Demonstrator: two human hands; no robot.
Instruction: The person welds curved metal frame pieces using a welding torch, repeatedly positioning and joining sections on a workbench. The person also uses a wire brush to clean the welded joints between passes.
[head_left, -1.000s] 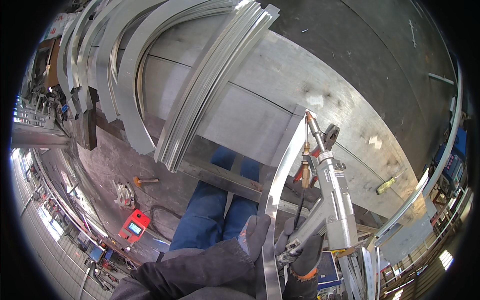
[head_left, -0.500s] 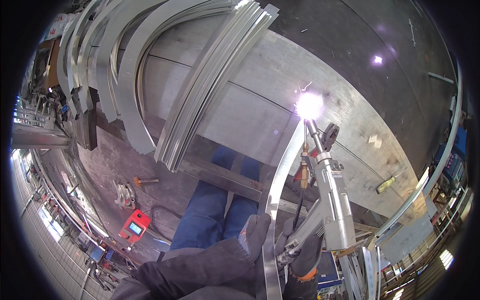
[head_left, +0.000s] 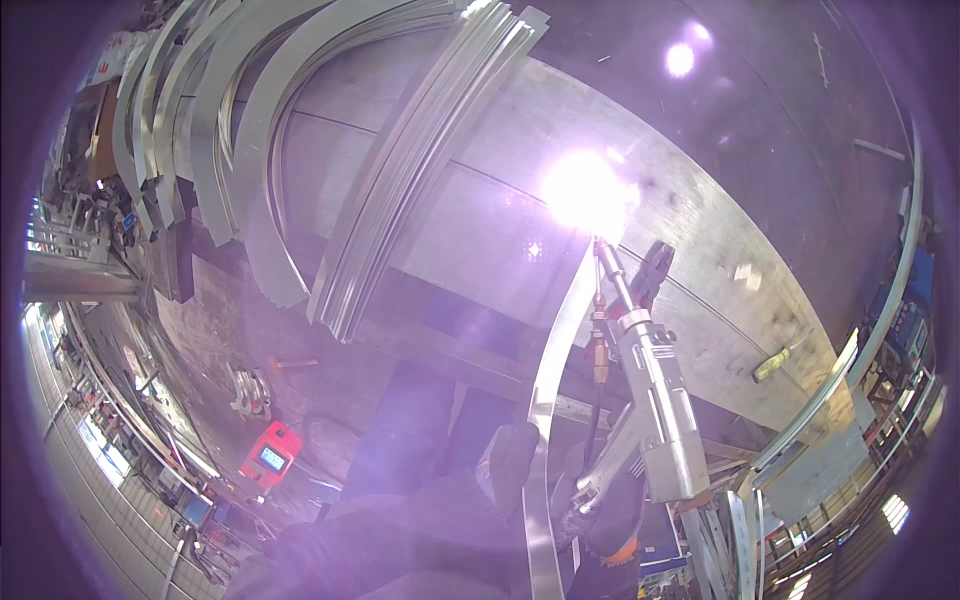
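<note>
My right hand [head_left: 612,505], in a dark glove with an orange cuff, is closed round the handle of a silver welding gun [head_left: 665,400]. A white glare hides the gun's tip and the spot it touches. A thin wire feed tube with a brass fitting [head_left: 599,355] runs alongside the barrel. My left hand [head_left: 510,468], also gloved, grips a narrow curved metal strip [head_left: 541,490]. This strip rises from below my hands toward the glare. Partly behind the barrel lies a pair of dark-jawed pliers [head_left: 654,268].
Stacked metal strips [head_left: 420,170] lie left of the glare, with wide curved metal pieces [head_left: 262,200] farther left. A screwdriver [head_left: 772,366] rests on the metal table [head_left: 720,270] at right. Lower left are a hammer [head_left: 292,364] and a red device with a screen [head_left: 268,455].
The glare has grown and shifted left, and a purple haze covers the view. The gun's front end has moved slightly left. Both hands keep their holds.
</note>
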